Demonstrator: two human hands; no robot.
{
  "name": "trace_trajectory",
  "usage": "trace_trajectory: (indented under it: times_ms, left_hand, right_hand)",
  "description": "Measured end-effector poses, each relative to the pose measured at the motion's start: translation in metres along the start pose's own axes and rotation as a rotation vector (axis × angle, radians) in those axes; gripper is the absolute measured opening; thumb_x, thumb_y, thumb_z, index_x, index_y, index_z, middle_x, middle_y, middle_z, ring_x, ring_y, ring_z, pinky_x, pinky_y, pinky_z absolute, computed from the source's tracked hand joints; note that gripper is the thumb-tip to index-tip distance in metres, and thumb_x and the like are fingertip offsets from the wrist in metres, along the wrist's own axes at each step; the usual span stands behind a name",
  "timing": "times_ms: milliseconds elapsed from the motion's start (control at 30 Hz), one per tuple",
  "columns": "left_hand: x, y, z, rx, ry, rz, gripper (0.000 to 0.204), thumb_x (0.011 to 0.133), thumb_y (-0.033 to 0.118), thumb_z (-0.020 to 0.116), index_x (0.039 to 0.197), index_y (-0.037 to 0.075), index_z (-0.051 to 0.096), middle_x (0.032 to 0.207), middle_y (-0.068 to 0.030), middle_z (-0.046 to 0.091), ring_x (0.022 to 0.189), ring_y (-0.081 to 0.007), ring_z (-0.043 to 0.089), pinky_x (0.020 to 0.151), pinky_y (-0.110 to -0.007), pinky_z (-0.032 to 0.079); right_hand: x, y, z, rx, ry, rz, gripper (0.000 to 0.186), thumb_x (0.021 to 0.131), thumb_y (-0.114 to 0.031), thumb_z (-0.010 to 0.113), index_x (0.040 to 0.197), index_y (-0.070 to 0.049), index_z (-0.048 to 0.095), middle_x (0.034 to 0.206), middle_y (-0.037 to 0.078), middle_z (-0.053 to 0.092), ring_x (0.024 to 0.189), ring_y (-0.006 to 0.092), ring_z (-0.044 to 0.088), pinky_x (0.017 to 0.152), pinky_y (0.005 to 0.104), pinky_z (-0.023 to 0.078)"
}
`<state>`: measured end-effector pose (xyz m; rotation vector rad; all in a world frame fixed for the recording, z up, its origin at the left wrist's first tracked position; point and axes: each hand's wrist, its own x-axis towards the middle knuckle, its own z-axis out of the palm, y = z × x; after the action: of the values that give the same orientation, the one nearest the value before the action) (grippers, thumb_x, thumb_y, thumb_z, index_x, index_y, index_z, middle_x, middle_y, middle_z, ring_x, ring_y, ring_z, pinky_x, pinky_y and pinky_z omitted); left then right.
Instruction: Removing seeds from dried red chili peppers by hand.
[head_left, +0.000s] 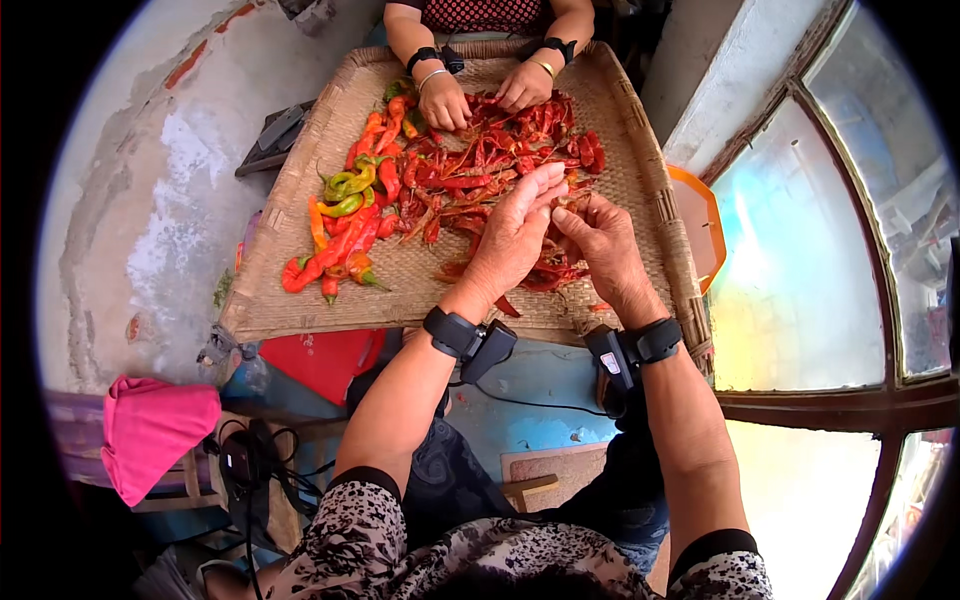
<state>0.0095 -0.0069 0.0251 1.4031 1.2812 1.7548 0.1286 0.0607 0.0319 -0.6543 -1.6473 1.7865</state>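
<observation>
Above the woven tray [245, 305], my left hand [515, 225] is raised with its fingers stretched out side by side. My right hand [595, 240] is beside it, thumb and index finger pinched near the left fingers; what they grip is hidden or too small to tell. Dark red dried chilli peppers [465, 180] lie under and beyond both hands. Fresh red peppers [325, 255] and yellow-green peppers [350, 185] are piled along the tray's left part. Another person's hands [445, 105] reach into the pile at the far side, fingers low among the chillies.
A glass window [800, 260] borders the right, with an orange-rimmed object [700, 230] beside the tray. Below left are a pink cloth [160, 435], black cables [260, 460] and a red flat object [310, 360]. A pale wall [150, 220] stands left.
</observation>
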Motion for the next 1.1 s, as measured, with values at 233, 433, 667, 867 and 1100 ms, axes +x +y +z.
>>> trace_trajectory:
  times_ms: [233, 433, 667, 867, 1100]
  left_hand:
    - [0.002, 0.007, 0.008, 0.085, -0.098, -0.152, 0.035, 0.092, 0.009, 0.053, 0.124, -0.002, 0.045, 0.109, -0.0091, 0.057, 0.097, -0.0116, 0.056, 0.083, -0.025, 0.049]
    - [-0.002, -0.012, -0.006, 0.157, 0.016, -0.216, 0.022, 0.088, 0.008, 0.056, 0.108, -0.002, 0.056, 0.097, -0.0087, 0.062, 0.084, -0.0132, 0.060, 0.076, -0.027, 0.051]
    - [-0.022, -0.016, -0.006, 1.027, -0.284, 0.097, 0.032, 0.077, 0.008, 0.065, 0.106, 0.004, 0.055, 0.106, -0.0143, 0.054, 0.102, -0.0336, 0.048, 0.086, -0.042, 0.042]
    - [-0.020, -0.025, -0.010, 1.145, -0.250, 0.110, 0.019, 0.074, 0.005, 0.065, 0.088, 0.003, 0.051, 0.092, -0.0138, 0.054, 0.093, -0.0324, 0.049, 0.080, -0.042, 0.043]
    - [-0.020, -0.008, -0.037, 1.332, -0.188, -0.001, 0.011, 0.075, 0.006, 0.063, 0.083, 0.004, 0.055, 0.087, -0.0132, 0.058, 0.089, -0.0307, 0.054, 0.078, -0.041, 0.045]
  right_hand:
    - [0.004, -0.010, -0.034, 0.209, 0.158, -0.092, 0.014, 0.090, -0.014, 0.058, 0.092, 0.000, 0.058, 0.073, 0.003, 0.060, 0.060, 0.0077, 0.056, 0.052, 0.0201, 0.047]
    - [0.008, -0.016, -0.083, 0.291, 0.462, -0.219, 0.019, 0.091, -0.013, 0.057, 0.101, 0.002, 0.056, 0.083, 0.004, 0.060, 0.064, 0.0082, 0.055, 0.054, 0.0201, 0.045]
    - [0.010, 0.011, -0.122, -0.965, 0.887, -0.282, 0.045, 0.080, -0.020, 0.067, 0.113, 0.006, 0.049, 0.077, 0.012, 0.064, 0.068, 0.0212, 0.060, 0.061, 0.0291, 0.048]
    - [0.005, 0.026, -0.049, -1.105, 0.192, -0.164, 0.029, 0.081, -0.025, 0.065, 0.097, 0.000, 0.064, 0.083, 0.019, 0.063, 0.078, 0.0308, 0.063, 0.071, 0.0409, 0.049]
    - [0.015, 0.045, -0.020, -1.185, 0.057, -0.077, 0.017, 0.076, -0.018, 0.061, 0.085, -0.004, 0.063, 0.072, 0.019, 0.062, 0.074, 0.0390, 0.061, 0.068, 0.0449, 0.049]
